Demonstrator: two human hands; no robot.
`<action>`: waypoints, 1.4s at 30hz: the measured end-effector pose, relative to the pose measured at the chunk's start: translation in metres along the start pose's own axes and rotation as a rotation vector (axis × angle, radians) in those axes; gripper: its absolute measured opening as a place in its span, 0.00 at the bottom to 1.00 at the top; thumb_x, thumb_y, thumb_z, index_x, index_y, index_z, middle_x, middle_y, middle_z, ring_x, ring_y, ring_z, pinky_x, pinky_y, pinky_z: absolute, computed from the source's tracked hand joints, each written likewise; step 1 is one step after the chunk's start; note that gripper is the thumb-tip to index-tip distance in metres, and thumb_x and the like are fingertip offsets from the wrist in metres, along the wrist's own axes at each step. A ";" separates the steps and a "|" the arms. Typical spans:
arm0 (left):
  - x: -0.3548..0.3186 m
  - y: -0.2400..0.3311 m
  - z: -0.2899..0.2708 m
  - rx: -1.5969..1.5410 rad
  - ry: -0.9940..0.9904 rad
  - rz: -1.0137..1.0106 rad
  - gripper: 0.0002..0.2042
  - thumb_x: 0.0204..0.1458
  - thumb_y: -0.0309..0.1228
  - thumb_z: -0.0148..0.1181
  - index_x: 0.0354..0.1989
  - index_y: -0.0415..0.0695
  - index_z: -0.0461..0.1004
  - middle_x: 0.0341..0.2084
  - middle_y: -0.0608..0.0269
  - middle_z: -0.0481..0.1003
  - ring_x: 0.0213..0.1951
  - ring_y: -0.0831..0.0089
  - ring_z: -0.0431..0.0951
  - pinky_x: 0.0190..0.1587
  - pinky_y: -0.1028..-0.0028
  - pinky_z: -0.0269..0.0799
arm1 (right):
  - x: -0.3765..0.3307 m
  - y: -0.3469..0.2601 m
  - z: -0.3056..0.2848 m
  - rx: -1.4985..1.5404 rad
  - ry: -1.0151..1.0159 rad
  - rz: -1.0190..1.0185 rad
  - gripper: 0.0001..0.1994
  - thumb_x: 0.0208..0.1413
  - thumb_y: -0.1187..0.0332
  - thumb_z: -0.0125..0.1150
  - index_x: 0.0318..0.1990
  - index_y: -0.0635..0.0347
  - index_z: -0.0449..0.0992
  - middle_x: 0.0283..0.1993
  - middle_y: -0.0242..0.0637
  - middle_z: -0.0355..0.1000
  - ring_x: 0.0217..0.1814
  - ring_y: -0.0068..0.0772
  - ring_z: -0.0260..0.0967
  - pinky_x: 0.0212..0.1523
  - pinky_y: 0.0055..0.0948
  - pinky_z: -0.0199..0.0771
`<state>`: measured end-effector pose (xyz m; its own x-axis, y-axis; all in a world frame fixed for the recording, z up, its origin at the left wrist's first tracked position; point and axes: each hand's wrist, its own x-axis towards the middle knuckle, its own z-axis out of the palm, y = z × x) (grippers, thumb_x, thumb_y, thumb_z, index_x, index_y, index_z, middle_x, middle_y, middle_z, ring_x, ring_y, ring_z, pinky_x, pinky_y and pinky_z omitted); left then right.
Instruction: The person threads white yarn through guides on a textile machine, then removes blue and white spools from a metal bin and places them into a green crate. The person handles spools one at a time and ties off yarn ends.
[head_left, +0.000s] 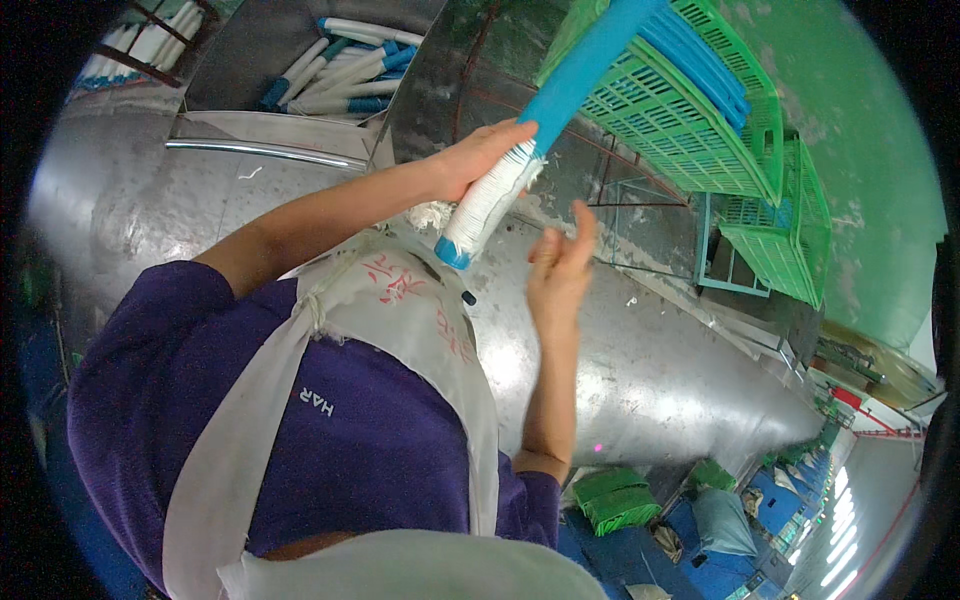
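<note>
My left hand (482,156) is closed around a long blue yarn bobbin (575,88), which slants from the upper right down toward my apron. White yarn (492,203) is wound round its lower part, with loose, frayed strands along one side. Past the winding, the bobbin's short blue end (452,252) shows. To the right of the yarn, my right hand (562,262) is raised apart from the bobbin and holds nothing. Its fingers are spread, and the hand is slightly blurred.
At the upper left, a metal bin (225,72) holds several bobbins with white yarn. Green slatted crates (665,125) stand at the upper right, one with blue bobbins (705,70) inside. A worn metal worktop (650,375) runs beneath my hands. Blue-covered seats (630,555) with bundles line the lower right.
</note>
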<state>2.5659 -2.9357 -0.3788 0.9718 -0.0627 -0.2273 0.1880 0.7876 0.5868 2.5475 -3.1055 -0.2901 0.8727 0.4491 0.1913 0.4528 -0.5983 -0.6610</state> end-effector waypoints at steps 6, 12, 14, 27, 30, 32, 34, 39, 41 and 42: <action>-0.006 0.007 -0.004 -0.044 0.003 0.046 0.20 0.55 0.50 0.55 0.44 0.46 0.65 0.30 0.64 0.72 0.27 0.74 0.74 0.27 0.71 0.74 | 0.000 0.025 0.060 0.549 0.078 0.042 0.10 0.61 0.73 0.51 0.48 0.64 0.69 0.21 0.28 0.67 0.20 0.13 0.61 0.21 0.16 0.58; 0.000 0.009 -0.002 -0.167 0.090 0.105 0.16 0.56 0.45 0.54 0.36 0.44 0.67 0.26 0.63 0.73 0.22 0.74 0.73 0.23 0.71 0.71 | 0.018 0.011 0.070 0.410 0.164 -0.093 0.08 0.59 0.74 0.53 0.44 0.64 0.74 0.23 0.28 0.68 0.20 0.11 0.60 0.21 0.15 0.59; -0.003 0.016 -0.002 -0.182 0.082 0.146 0.15 0.57 0.44 0.52 0.34 0.43 0.68 0.23 0.63 0.73 0.21 0.73 0.73 0.24 0.70 0.71 | 0.002 0.014 0.075 0.387 0.145 -0.147 0.08 0.59 0.74 0.54 0.43 0.64 0.75 0.25 0.28 0.69 0.21 0.11 0.60 0.22 0.14 0.60; 0.003 0.097 -0.005 0.073 0.251 0.477 0.21 0.58 0.49 0.46 0.40 0.42 0.73 0.26 0.61 0.77 0.25 0.72 0.77 0.29 0.70 0.77 | -0.013 0.019 0.034 0.414 0.091 0.045 0.09 0.59 0.73 0.54 0.45 0.64 0.75 0.25 0.27 0.69 0.24 0.12 0.59 0.25 0.16 0.63; 0.007 0.075 0.002 -0.010 0.126 0.462 0.14 0.57 0.43 0.53 0.39 0.44 0.68 0.25 0.64 0.74 0.24 0.76 0.74 0.26 0.73 0.72 | 0.007 0.011 0.039 0.181 0.125 -0.213 0.09 0.58 0.73 0.55 0.45 0.64 0.75 0.29 0.28 0.71 0.26 0.13 0.61 0.27 0.16 0.64; 0.008 0.070 0.007 -0.022 0.186 0.445 0.14 0.57 0.43 0.53 0.38 0.44 0.68 0.25 0.64 0.74 0.24 0.76 0.74 0.26 0.73 0.72 | 0.007 0.006 0.046 0.270 0.122 -0.220 0.09 0.58 0.73 0.55 0.45 0.64 0.76 0.31 0.28 0.71 0.27 0.12 0.60 0.28 0.15 0.63; 0.008 0.068 0.011 -0.051 0.247 0.451 0.14 0.57 0.42 0.53 0.38 0.43 0.68 0.24 0.64 0.74 0.24 0.76 0.74 0.26 0.74 0.72 | -0.003 0.007 0.053 0.237 0.147 -0.271 0.10 0.58 0.74 0.55 0.46 0.63 0.76 0.31 0.29 0.71 0.27 0.12 0.60 0.28 0.15 0.63; 0.006 0.053 0.019 0.068 0.296 0.564 0.13 0.55 0.39 0.56 0.41 0.41 0.68 0.24 0.65 0.73 0.22 0.79 0.72 0.23 0.75 0.68 | -0.045 0.032 0.060 0.329 0.067 -0.049 0.10 0.59 0.75 0.54 0.47 0.64 0.75 0.26 0.25 0.68 0.24 0.10 0.56 0.25 0.14 0.58; 0.008 0.041 0.021 0.099 0.309 0.531 0.14 0.55 0.40 0.57 0.40 0.41 0.69 0.24 0.65 0.73 0.22 0.79 0.72 0.23 0.76 0.68 | -0.057 0.038 0.063 0.410 0.079 0.040 0.10 0.59 0.75 0.54 0.48 0.64 0.74 0.25 0.24 0.66 0.23 0.10 0.55 0.24 0.13 0.56; 0.009 0.036 0.022 0.098 0.311 0.491 0.15 0.55 0.40 0.57 0.40 0.41 0.69 0.24 0.65 0.73 0.22 0.80 0.71 0.23 0.76 0.67 | -0.063 0.037 0.063 0.446 0.078 0.098 0.10 0.59 0.75 0.53 0.48 0.64 0.74 0.24 0.23 0.65 0.23 0.10 0.55 0.23 0.13 0.56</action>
<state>2.5848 -2.9211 -0.3429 0.8641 0.4889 -0.1195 -0.2464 0.6180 0.7466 2.4979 -3.1146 -0.3726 0.9266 0.3426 0.1549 0.2593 -0.2838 -0.9232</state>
